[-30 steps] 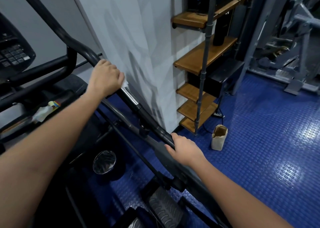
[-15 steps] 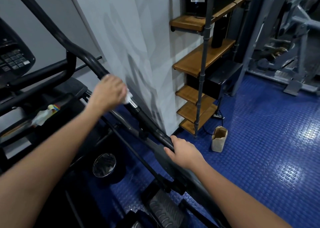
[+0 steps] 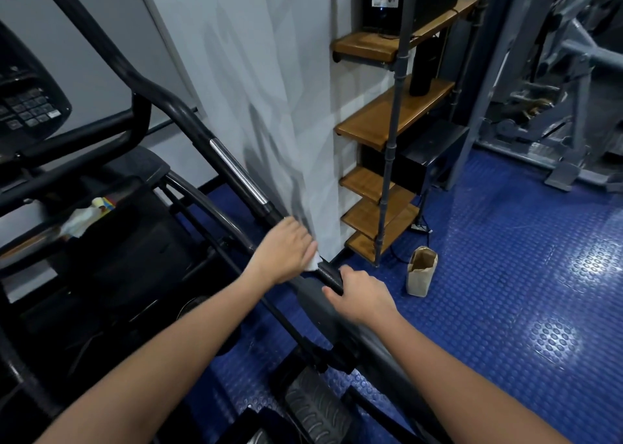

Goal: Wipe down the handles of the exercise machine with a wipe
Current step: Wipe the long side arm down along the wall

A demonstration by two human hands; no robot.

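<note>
Head view looks down along the black handle of the exercise machine, a long bar whose axis runs diagonally from upper left, far from the person, down to lower right, near them. A bright metal sensor strip lies partway along it, following the same slant. The left hand is wrapped over the bar below that strip, fingers curled round it with a white wipe pressed between palm and handle; only a small corner of the wipe shows at the fingertips. Just beside it, lower on the bar, the right hand grips the handle with fingers curled over the top. The two hands sit close together but apart. Left of the bar is the machine's console with its keypad. On the blue studded floor stands a brown paper bag, near a wooden shelf unit.
</note>
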